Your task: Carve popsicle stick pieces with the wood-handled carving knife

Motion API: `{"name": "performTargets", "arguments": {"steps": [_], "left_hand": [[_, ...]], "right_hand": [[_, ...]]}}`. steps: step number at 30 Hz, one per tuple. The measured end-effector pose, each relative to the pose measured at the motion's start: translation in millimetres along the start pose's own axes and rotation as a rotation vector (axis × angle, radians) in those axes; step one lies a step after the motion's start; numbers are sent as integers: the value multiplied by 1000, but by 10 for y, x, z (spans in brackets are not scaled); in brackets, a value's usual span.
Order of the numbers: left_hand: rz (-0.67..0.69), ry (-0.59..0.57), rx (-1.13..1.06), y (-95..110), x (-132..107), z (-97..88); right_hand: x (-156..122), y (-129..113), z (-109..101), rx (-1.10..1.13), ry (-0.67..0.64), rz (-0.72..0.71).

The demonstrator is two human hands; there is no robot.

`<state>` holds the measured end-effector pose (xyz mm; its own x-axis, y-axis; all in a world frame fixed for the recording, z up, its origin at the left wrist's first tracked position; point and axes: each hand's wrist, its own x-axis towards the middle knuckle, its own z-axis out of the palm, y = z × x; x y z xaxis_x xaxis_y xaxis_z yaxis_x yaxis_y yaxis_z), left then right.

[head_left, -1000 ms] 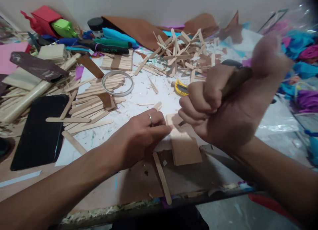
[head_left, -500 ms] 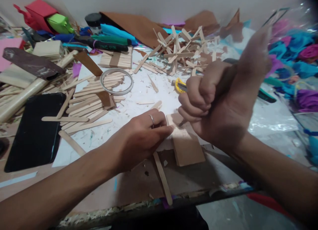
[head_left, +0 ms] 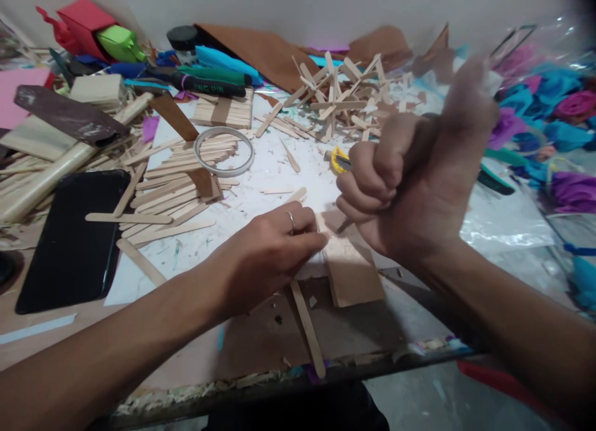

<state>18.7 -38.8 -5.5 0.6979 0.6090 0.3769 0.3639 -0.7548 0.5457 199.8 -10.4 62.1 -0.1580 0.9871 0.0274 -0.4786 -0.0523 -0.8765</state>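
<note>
My left hand [head_left: 284,241], with a ring on one finger, is closed in a pinch at the left edge of a small flat wooden block [head_left: 356,272]. What its fingertips hold is hidden. Below that hand a craft stick [head_left: 308,331] reaches toward the table's front edge. My right hand [head_left: 400,182] is wrapped in a fist, thumb up, round a slim tool whose narrow dark tip [head_left: 343,226] points down at the block's upper part. The fingers cover most of this tool, so its kind does not show.
Craft sticks [head_left: 177,198] lie in a heap at left, near a tape roll [head_left: 224,171] and a black phone [head_left: 69,241]. Behind are a loose stick pile [head_left: 333,95] and a dark green-lettered tool [head_left: 209,84]. A yellow cutter [head_left: 339,160] lies beside my right hand; crepe flowers [head_left: 575,189] are at right.
The view has shifted slightly, moving the left-side objects a little to the right in the picture. Both hands keep nearly the same pose at the wooden block.
</note>
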Motion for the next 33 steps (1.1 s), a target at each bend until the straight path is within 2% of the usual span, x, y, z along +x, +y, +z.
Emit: {"name": "performTargets", "arguments": {"steps": [9, 12, 18, 23, 29, 33], "left_hand": [[-32, -3, -24, 42, 25, -16], [-24, -3, -23, 40, 28, -20], [2, 12, -6, 7, 15, -1], [61, 60, 22, -10, 25, 17], [141, 81, 133, -60, 20, 27], [138, 159, 334, -42, 38, 31]], "right_hand": [[-5, -52, -59, -95, -190, -9], [4, -35, -46, -108, -172, -5], [51, 101, -14, -46, 9, -22], [71, 157, 14, 5, 69, -8], [86, 115, -105, 82, -49, 80], [58, 80, -199, 96, -114, 93]]}}
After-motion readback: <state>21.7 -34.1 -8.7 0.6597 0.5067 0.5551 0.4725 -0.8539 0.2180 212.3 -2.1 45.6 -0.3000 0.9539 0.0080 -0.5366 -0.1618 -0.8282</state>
